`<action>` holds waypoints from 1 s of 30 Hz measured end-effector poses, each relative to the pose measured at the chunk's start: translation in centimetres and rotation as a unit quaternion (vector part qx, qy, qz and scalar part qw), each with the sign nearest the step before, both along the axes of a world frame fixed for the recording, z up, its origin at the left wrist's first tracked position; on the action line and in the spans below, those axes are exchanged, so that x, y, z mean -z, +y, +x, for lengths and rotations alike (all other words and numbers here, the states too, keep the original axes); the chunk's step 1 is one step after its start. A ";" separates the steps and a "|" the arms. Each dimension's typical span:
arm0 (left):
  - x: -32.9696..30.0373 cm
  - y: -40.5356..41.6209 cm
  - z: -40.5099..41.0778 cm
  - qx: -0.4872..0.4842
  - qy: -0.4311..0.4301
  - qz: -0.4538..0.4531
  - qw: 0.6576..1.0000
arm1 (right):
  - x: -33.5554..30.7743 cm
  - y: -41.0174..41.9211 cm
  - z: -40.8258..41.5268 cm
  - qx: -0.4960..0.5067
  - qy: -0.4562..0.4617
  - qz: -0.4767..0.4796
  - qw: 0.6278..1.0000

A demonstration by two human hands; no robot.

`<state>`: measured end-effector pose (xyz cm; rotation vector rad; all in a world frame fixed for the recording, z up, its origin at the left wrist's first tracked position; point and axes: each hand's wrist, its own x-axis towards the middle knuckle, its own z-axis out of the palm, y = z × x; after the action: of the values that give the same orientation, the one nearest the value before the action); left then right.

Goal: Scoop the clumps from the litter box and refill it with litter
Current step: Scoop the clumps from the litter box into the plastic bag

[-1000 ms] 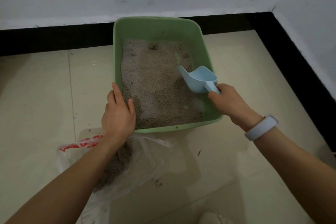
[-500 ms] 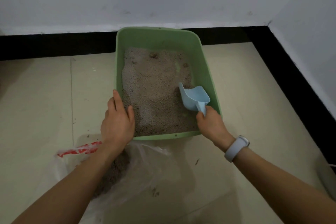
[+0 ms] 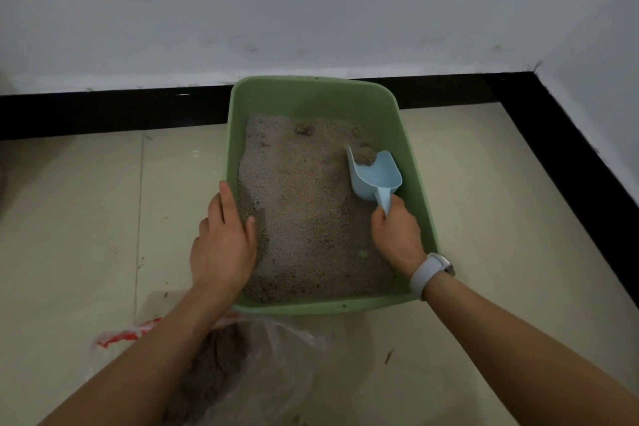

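Observation:
A green litter box (image 3: 415, 162) sits on the tiled floor against the wall, filled with grey-brown litter (image 3: 304, 211). My right hand (image 3: 396, 235) grips the handle of a light blue scoop (image 3: 375, 175) inside the box, by its right wall. The scoop's mouth holds a clump (image 3: 364, 157). Another clump (image 3: 304, 129) lies near the far end. My left hand (image 3: 224, 242) holds the box's left rim, thumb inside over the litter.
A clear plastic bag (image 3: 276, 363) with red print and dumped litter lies on the floor in front of the box, under my left forearm. A black skirting (image 3: 103, 111) runs along both walls; the corner is at the right. Loose grains dot the tiles.
My right hand pushed the scoop forward along the box's right side, and a clump now sits in its mouth. My left hand stayed on the left rim.

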<state>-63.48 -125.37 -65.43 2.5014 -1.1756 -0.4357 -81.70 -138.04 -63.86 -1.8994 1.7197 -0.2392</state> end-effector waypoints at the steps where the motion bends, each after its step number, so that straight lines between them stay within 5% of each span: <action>1: 0.1 -0.2 0.1 -0.001 -0.001 -0.002 1.000 | 0.1 -0.5 0.4 0.003 -0.008 0.000 1.000; 12: 0.5 -0.3 0.2 0.008 0.009 -0.023 1.000 | 1.1 -5.4 4.1 0.000 -0.047 0.015 0.999; 22: 0.5 -0.4 0.2 0.004 0.013 -0.022 1.000 | 3.5 -3.2 6.4 0.057 -0.203 -0.010 0.977; 30: 0.4 -0.1 0.3 0.005 0.016 -0.031 0.999 | 4.4 -5.1 5.1 0.076 -0.136 0.064 0.986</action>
<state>-63.15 -125.49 -65.81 2.4274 -1.1731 -0.4335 -76.55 -143.16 -68.23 -1.5649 1.6522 -0.4158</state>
